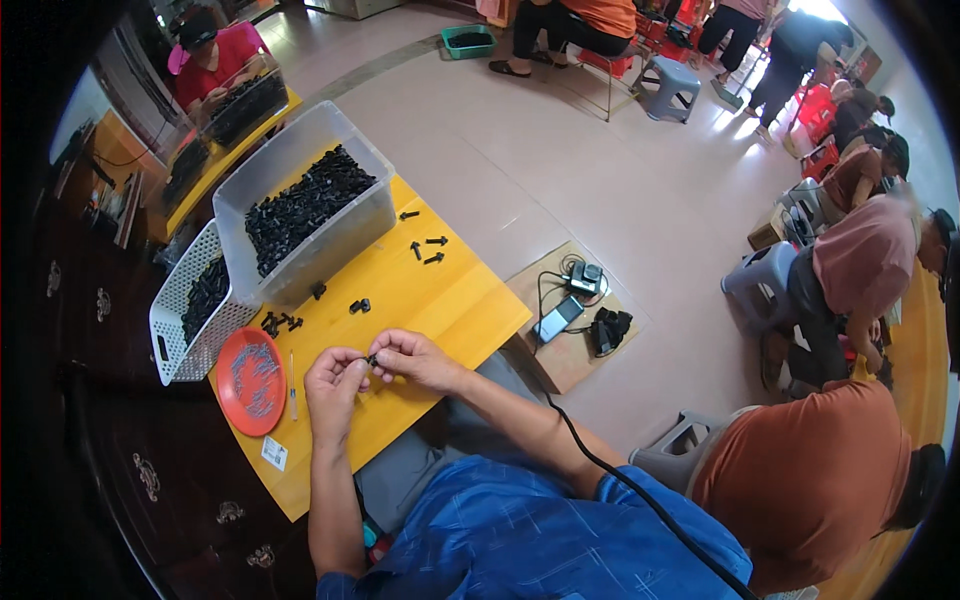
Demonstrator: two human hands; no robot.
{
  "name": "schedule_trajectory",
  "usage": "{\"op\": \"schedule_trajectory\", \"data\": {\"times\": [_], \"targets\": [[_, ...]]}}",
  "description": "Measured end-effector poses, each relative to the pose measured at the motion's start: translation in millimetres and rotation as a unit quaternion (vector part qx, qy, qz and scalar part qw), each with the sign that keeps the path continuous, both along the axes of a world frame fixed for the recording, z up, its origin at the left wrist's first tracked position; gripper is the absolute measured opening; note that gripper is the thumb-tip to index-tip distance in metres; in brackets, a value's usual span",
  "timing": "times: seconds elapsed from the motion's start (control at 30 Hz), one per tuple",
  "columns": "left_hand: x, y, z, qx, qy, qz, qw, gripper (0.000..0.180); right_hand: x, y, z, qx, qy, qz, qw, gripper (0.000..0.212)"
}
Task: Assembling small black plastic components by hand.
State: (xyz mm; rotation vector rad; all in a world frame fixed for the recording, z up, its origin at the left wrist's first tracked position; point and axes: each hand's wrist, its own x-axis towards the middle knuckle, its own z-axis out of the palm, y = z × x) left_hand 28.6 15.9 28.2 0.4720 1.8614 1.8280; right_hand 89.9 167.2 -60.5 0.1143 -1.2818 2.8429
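Observation:
My left hand (338,382) and my right hand (412,360) meet above the near part of the yellow table (450,290). Between their pinched fingertips is a small black plastic part (373,361), mostly covered by the fingers. Beyond the hands lie a pair of small black pieces (360,306) and, to the left, a little heap of black parts (281,322). A red plate (233,385) with many thin, pale, pin-like pieces rests left of my left hand. Several T-shaped black parts (434,258) are spread out toward the table's far right side.
A clear plastic bin (345,215) full of black parts stands at the back, with a white perforated basket (170,350) beside it. A thin stick (293,385) and a white label (273,452) lie near the plate. Right of the table, a low box (560,370) carries electronic devices. Other people sit around the room.

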Motion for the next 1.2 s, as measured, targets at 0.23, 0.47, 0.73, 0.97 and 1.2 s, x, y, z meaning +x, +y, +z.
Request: {"op": "schedule_trajectory", "data": {"times": [0.23,0.47,0.73,0.97,1.2], "targets": [[-3.2,0.5,-7.5,-0.013,0.010,-0.020,1.000,0.004,-1.3,0.6,-3.6,-0.012,0.004,0.005,1.000,0.017],[-6.1,-4.4,-10.6,-0.002,-0.021,-0.023,0.999,0.005,-0.3,0.2,3.7,-0.031,-0.012,0.001,0.999,0.014],[-10.6,-9.5,-19.1,-0.023,0.008,-0.035,0.999,0.004,0.4,-3.1,-2.6,0.055,0.005,-0.028,0.998,0.010],[-7.7,-12.7,-22.8,-0.055,0.031,-0.022,0.998,0.004,-0.7,-10.6,-11.5,0.110,0.019,-0.058,0.992,0.010],[-5.9,-15.2,-26.3,-0.080,0.087,-0.019,0.993,0.004,-0.6,-15.0,-6.2,0.159,0.011,-0.096,0.982,0.007]]}}
